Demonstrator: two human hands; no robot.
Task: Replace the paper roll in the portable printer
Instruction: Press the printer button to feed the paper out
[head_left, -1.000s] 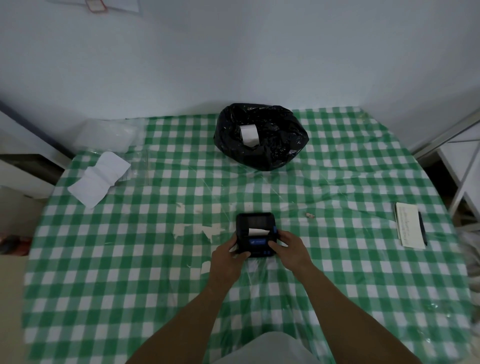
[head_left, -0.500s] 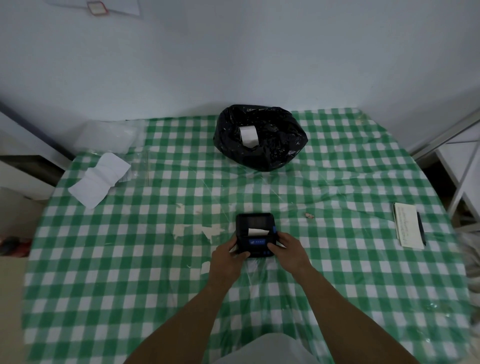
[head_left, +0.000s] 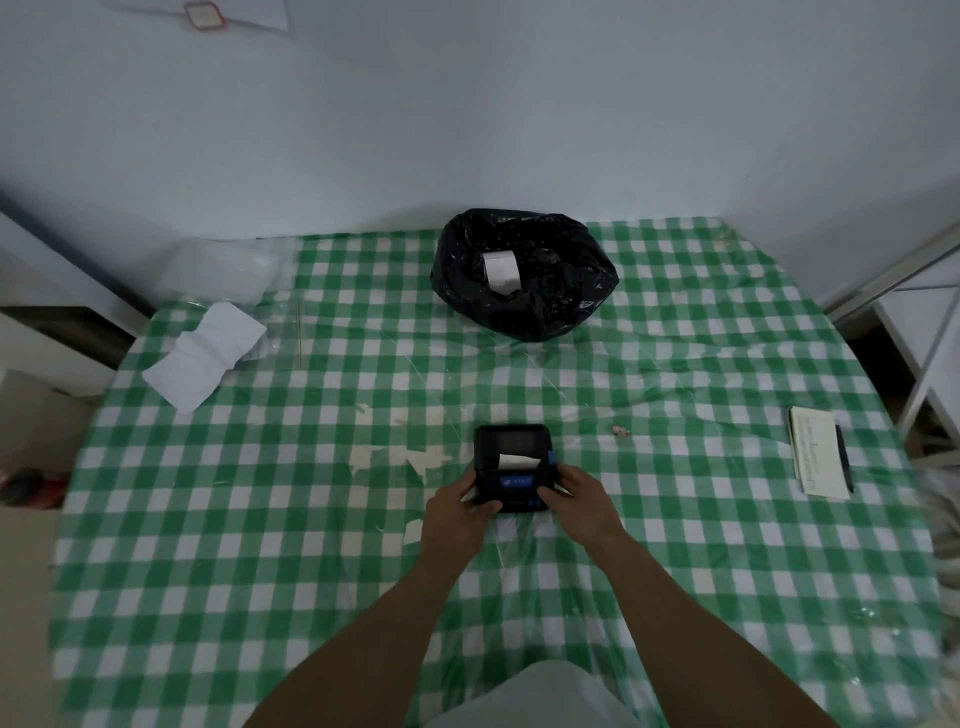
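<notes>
Head view shows your left hand and right hand gripping the portable printer from opposite sides near the tabletop centre, paper tab pointing away from you.

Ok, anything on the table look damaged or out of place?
Yes. The tablecloth is torn just left of the printer, with white patches showing through. A small scrap lies to the printer's right.
</notes>
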